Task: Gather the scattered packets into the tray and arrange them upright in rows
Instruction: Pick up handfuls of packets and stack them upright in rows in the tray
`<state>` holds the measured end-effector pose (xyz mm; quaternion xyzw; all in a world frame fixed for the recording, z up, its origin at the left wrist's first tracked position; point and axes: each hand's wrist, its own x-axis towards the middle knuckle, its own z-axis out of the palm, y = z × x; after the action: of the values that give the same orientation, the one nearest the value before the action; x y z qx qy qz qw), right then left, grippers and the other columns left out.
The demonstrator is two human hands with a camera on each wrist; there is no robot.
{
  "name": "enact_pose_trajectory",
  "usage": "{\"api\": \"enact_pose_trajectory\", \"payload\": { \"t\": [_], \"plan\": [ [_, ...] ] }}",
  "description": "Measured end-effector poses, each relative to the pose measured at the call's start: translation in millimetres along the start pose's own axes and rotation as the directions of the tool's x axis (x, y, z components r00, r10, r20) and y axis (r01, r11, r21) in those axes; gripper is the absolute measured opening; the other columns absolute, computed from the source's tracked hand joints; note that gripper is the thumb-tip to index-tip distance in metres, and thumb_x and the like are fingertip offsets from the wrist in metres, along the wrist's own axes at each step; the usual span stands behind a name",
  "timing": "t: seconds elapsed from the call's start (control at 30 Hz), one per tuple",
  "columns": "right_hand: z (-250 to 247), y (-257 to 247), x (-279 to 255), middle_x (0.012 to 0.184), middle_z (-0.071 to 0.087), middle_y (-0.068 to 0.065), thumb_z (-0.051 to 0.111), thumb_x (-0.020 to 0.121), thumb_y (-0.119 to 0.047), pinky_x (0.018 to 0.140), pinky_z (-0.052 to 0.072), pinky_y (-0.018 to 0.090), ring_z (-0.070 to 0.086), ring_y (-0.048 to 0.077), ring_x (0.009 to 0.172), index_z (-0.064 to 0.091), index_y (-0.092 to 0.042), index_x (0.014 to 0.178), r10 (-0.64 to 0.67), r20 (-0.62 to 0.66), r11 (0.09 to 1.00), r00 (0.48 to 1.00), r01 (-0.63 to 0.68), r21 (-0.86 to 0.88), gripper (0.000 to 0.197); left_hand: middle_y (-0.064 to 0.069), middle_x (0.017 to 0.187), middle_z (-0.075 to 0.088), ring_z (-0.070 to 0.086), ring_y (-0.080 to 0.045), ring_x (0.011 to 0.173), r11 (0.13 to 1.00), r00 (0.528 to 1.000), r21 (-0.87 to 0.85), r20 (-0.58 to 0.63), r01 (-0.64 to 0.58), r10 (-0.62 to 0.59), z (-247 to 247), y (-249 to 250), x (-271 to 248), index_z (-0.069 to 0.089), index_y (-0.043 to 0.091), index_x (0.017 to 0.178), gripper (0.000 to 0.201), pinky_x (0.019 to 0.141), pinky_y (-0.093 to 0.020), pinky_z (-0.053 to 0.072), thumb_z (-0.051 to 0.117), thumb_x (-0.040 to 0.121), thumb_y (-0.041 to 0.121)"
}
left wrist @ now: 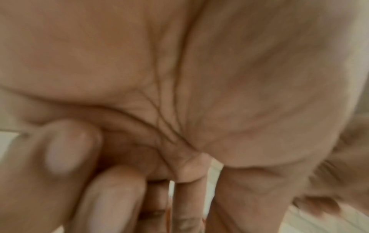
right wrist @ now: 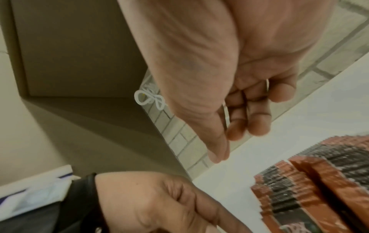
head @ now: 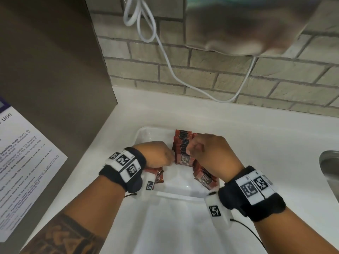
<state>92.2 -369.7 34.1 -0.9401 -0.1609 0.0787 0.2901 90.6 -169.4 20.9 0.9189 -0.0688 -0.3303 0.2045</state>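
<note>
A clear tray [head: 146, 132] sits on the white counter. Inside it, red-brown packets [head: 182, 142] stand upright in a row running away from me, and a second row [head: 204, 178] stands at the near right. One packet [head: 157, 173] lies flat under my left wrist. My left hand [head: 171, 158] is curled and pinches the left edge of the row's front packet [head: 183, 159]. My right hand [head: 190, 152] hovers over that row. In the right wrist view its fingers [right wrist: 247, 126] are curled and hold nothing, just above the packets [right wrist: 299, 189]. The left wrist view shows only curled fingers [left wrist: 111, 197].
A metal sink [head: 330, 167] lies at the right edge. A white cable [head: 183, 77] hangs down the brick wall behind the tray. A brown panel [head: 55, 70] with a printed notice [head: 23, 153] stands on the left. A grey cloth [head: 247, 24] hangs at top right.
</note>
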Motion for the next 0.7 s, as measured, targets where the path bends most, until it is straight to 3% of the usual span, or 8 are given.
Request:
{"api": "enact_pose_trajectory", "payload": {
  "t": [0.13, 0.27, 0.37, 0.47, 0.53, 0.63, 0.7],
  "plan": [
    [9.8, -17.0, -23.5, 0.085, 0.071, -0.017, 0.064, 0.093, -0.030, 0.073, 0.049, 0.018, 0.064, -0.002, 0.077, 0.074, -0.029, 0.086, -0.013, 0.163, 0.998, 0.987, 0.003, 0.059, 0.013, 0.004, 0.125, 0.066, 0.059, -0.014, 0.103, 0.999, 0.987, 0.024, -0.157, 0.045, -0.040, -21.6, -26.2, -22.4, 0.069, 0.023, 0.128, 0.033, 0.085, -0.024, 0.045, 0.057, 0.097, 0.020],
    [38.0, -33.7, -28.2, 0.089, 0.069, -0.010, 0.066, 0.092, -0.042, 0.065, 0.055, 0.023, 0.067, 0.007, 0.074, 0.069, -0.028, 0.095, 0.062, 0.330, 0.992, 0.942, -0.094, 0.080, 0.015, 0.001, 0.130, 0.063, 0.058, -0.017, 0.114, 0.992, 0.977, 0.049, -0.184, 0.120, -0.109, -26.9, -44.3, -31.3, 0.065, 0.021, 0.129, 0.037, 0.096, -0.028, 0.048, 0.055, 0.095, 0.010],
    [60.7, -38.8, -19.7, 0.097, 0.070, -0.007, 0.064, 0.092, -0.042, 0.078, 0.058, 0.034, 0.068, 0.010, 0.081, 0.066, -0.022, 0.109, 0.070, 0.361, 0.994, 0.930, -0.096, 0.056, 0.025, 0.002, 0.136, 0.058, 0.055, -0.017, 0.119, 0.992, 0.984, 0.062, -0.149, 0.108, -0.097, -18.8, -55.3, -34.9, 0.062, 0.023, 0.133, 0.041, 0.101, -0.029, 0.046, 0.057, 0.094, 0.011],
    [77.8, -43.2, -7.7, 0.111, 0.066, -0.003, 0.064, 0.093, -0.040, 0.086, 0.052, 0.030, 0.063, 0.015, 0.100, 0.058, -0.018, 0.123, 0.081, 0.368, 0.996, 0.926, -0.085, -0.005, 0.038, 0.001, 0.139, 0.053, 0.053, -0.018, 0.122, 0.992, 0.987, 0.078, -0.139, 0.095, -0.083, -8.3, -63.3, -36.2, 0.057, 0.025, 0.139, 0.048, 0.102, -0.028, 0.045, 0.062, 0.093, 0.013],
    [86.4, -49.4, -0.5, 0.119, 0.064, 0.000, 0.064, 0.093, -0.036, 0.082, 0.048, 0.026, 0.061, 0.018, 0.107, 0.050, -0.016, 0.131, 0.092, 0.371, 0.995, 0.924, -0.094, -0.011, 0.045, 0.000, 0.139, 0.053, 0.054, -0.019, 0.122, 0.994, 0.986, 0.077, -0.157, 0.076, -0.063, -3.5, -67.9, -34.4, 0.055, 0.025, 0.141, 0.051, 0.102, -0.030, 0.045, 0.064, 0.092, 0.014],
    [101.4, -55.8, 11.2, 0.117, 0.067, 0.002, 0.066, 0.090, -0.031, 0.070, 0.045, 0.022, 0.064, 0.019, 0.104, 0.046, -0.014, 0.132, 0.110, 0.363, 0.992, 0.925, -0.126, 0.021, 0.049, -0.003, 0.134, 0.054, 0.056, -0.022, 0.119, 0.995, 0.981, 0.090, -0.191, 0.046, -0.028, 0.2, -73.2, -29.6, 0.055, 0.024, 0.141, 0.053, 0.102, -0.035, 0.048, 0.070, 0.090, 0.020],
    [111.2, -56.9, 17.7, 0.115, 0.068, 0.002, 0.071, 0.086, -0.030, 0.074, 0.048, 0.024, 0.065, 0.019, 0.102, 0.046, -0.013, 0.131, 0.118, 0.344, 0.988, 0.932, -0.146, 0.058, 0.055, -0.001, 0.133, 0.050, 0.053, -0.023, 0.118, 0.995, 0.982, 0.099, -0.189, 0.030, -0.010, 0.4, -75.3, -27.0, 0.052, 0.027, 0.143, 0.063, 0.102, -0.037, 0.047, 0.075, 0.085, 0.022]
  ]
}}
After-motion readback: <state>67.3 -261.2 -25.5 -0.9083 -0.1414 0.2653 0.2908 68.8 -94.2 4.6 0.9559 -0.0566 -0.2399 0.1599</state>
